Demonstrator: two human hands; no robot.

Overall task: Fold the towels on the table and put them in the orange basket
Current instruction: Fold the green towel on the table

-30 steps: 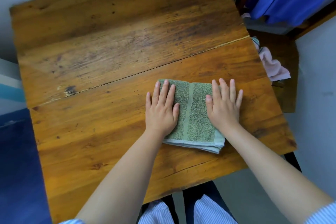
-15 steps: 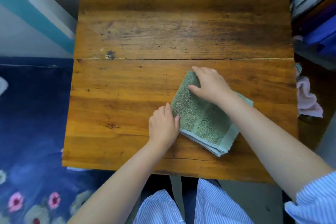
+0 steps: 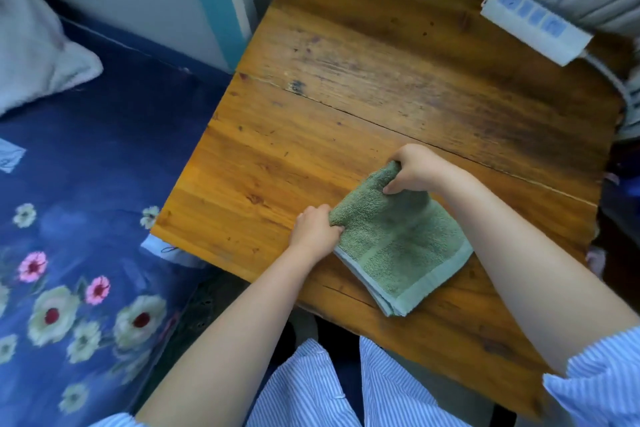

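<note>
Since a moment ago: both grips tightened, far edge of towel [image 3: 398, 239] lifted and bunched. Left hand [image 3: 315, 230] pinching the towel's nine o'clock corner; right hand [image 3: 414, 168] clamped on the twelve o'clock corner, fingers curled round the cloth. Hands apart. Folded green towel lying at the table's [image 3: 381, 80] five o'clock, near the front edge. Soft, light, floppy; layers likely to slide, so best held by the folded edge. Power strip [image 3: 535, 24] at two o'clock. No basket in view.
</note>
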